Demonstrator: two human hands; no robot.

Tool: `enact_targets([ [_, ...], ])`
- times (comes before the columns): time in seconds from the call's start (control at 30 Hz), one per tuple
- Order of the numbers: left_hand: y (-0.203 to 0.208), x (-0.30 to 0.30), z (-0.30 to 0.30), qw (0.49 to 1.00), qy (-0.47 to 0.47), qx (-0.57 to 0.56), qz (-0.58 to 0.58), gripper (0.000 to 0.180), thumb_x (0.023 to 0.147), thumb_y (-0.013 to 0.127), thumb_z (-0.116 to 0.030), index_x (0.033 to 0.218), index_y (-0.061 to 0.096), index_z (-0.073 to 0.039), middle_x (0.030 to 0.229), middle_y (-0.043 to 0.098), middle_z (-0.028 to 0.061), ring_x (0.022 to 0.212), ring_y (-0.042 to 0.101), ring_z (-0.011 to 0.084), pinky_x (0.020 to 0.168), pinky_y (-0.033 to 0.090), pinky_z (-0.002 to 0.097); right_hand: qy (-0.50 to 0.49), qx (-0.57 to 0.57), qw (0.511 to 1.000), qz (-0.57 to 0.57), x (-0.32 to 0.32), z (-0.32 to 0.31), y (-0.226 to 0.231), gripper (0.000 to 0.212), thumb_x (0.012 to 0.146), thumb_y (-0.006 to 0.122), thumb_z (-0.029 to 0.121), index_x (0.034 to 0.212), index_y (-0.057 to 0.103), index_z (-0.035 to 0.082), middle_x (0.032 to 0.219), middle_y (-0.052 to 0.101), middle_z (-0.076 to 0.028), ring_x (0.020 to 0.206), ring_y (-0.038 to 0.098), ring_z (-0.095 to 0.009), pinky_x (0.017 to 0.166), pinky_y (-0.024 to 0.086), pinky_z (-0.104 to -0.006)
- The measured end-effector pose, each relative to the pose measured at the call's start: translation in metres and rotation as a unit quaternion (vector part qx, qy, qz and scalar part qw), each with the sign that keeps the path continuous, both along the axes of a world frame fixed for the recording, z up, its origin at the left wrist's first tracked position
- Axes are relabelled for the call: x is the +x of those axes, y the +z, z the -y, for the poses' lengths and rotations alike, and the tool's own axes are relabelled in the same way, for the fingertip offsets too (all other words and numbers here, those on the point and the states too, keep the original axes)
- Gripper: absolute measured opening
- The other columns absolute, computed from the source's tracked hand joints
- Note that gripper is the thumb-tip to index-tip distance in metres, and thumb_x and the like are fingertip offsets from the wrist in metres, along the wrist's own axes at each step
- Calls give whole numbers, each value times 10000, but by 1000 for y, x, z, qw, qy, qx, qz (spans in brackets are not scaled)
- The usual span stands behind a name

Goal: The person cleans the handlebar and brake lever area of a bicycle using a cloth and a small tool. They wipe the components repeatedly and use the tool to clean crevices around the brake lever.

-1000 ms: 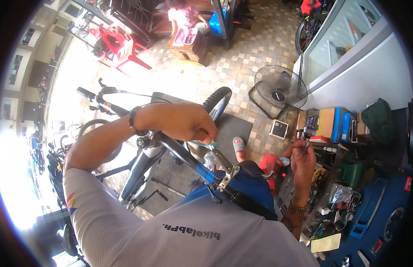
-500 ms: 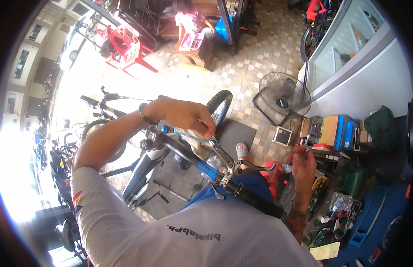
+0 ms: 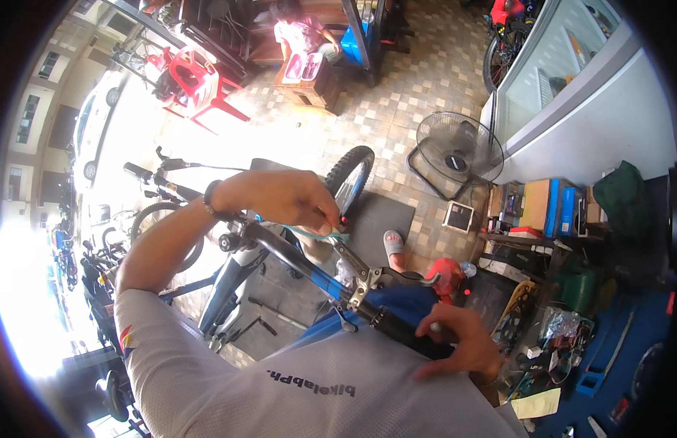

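My left hand [image 3: 298, 201] is closed, its fingertips pinched by the thin turquoise cable [image 3: 320, 237] at the end of the brake lever [image 3: 349, 259]. A tiny red spot shows at those fingertips. The silver lever is clamped on a black and blue handlebar [image 3: 313, 274], which crosses in front of my body. My right hand [image 3: 462, 347] is curled beside the black handlebar grip [image 3: 400, 330]. A small pale piece [image 3: 435, 328] shows between its fingers; its kind is too small to tell.
A black floor fan [image 3: 459, 150] stands ahead on the tiles. Boxes [image 3: 539, 204] and cluttered tools fill the right side. A red chair [image 3: 199, 84] and a seated person [image 3: 302, 36] are at the far left. More bicycles [image 3: 159, 219] stand at left.
My right hand has come down and left, from beside the shelf to the handlebar grip. My left hand stays by the lever end, and the turquoise cable sits slightly differently there.
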State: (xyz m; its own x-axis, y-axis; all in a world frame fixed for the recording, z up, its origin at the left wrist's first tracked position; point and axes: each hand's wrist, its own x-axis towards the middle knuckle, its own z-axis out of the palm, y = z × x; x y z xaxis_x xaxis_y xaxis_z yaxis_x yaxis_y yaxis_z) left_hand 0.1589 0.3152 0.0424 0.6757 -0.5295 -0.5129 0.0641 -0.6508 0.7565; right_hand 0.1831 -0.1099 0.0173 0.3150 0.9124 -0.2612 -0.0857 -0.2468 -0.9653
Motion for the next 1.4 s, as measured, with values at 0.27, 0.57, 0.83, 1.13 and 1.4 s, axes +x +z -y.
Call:
enact_targets([
  [0.27, -4, 3, 1, 1000, -7, -14, 0, 229, 1056, 740, -225, 1132, 802, -18, 851, 749, 105, 768, 624, 166, 753, 512, 367, -29, -47, 998, 21, -14, 7, -11, 298, 864, 968, 193, 1044, 749, 101, 827, 588, 7, 694, 541, -87, 635, 451, -279],
  [0.57, -12, -3, -7, 999, 19, -36, -34, 280, 1055, 762, -230, 1233, 821, -21, 1004, 828, 95, 900, 726, 159, 827, 561, 335, -9, -87, 996, 34, -22, 13, -9, 301, 866, 969, 234, 1064, 768, 125, 849, 646, 21, 717, 584, -88, 665, 487, -277],
  [0.83, 7, -25, 5, 991, 34, -64, 112, 277, 1011, 817, -157, 1272, 821, -63, 1129, 833, 131, 964, 802, 238, 844, 603, 395, 21, -81, 994, 66, -21, 9, -23, 368, 844, 997, 338, 1080, 779, 159, 859, 703, 21, 735, 639, -83, 688, 521, -280],
  [1.13, -9, -12, 5, 999, 4, -32, 35, 265, 1059, 762, -270, 1123, 790, -14, 932, 791, 141, 860, 733, 207, 804, 540, 392, 6, -23, 997, 70, -23, 14, -31, 343, 851, 994, 318, 1073, 772, 179, 868, 679, 44, 702, 595, -80, 667, 482, -276],
  [1.4, -10, -7, 6, 986, -76, -29, 145, 220, 1085, 668, -216, 1021, 754, -23, 883, 752, 151, 805, 689, 322, 775, 526, 426, -9, -15, 998, 66, -34, 20, -39, 309, 861, 976, 217, 1050, 741, 151, 904, 653, 43, 737, 598, -70, 669, 475, -274],
])
